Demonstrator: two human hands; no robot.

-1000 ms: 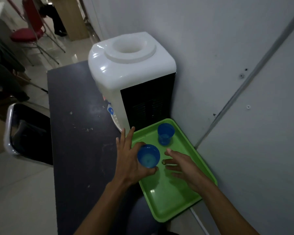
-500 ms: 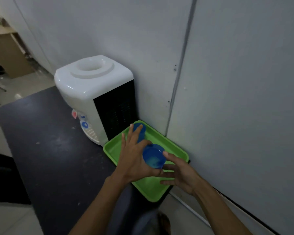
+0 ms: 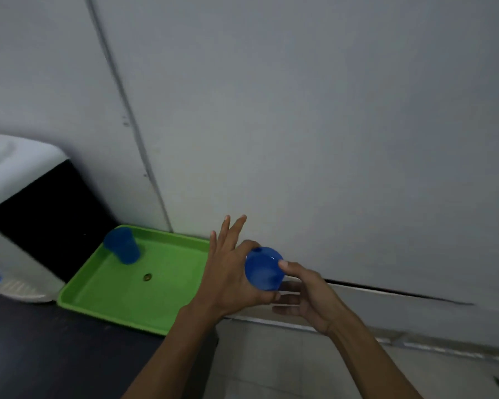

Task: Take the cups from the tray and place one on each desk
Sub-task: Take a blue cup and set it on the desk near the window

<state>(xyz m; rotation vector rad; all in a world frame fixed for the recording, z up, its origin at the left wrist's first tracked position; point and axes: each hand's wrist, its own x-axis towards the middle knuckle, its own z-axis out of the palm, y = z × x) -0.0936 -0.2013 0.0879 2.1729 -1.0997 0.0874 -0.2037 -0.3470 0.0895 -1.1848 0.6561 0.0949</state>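
Note:
My left hand (image 3: 230,279) grips a blue plastic cup (image 3: 263,269) between thumb and forefinger, its other fingers spread straight. The cup is lifted off to the right of the green tray (image 3: 104,311), past the table's edge and in front of the wall. My right hand (image 3: 308,298) is beside it: its thumb touches the cup's right side and its fingers reach under the cup. A second blue cup (image 3: 123,245) stands in the tray's far left corner.
The tray lies on a dark table (image 3: 55,358) next to a white and black water dispenser (image 3: 15,171). A small dark round object (image 3: 147,277) lies in the tray. A grey panelled wall (image 3: 300,125) stands close ahead; pale floor lies below right.
The cup in my left hand has come up off the tray and moved right, beyond the table's edge. My right hand followed and now touches it. The view swung to the right.

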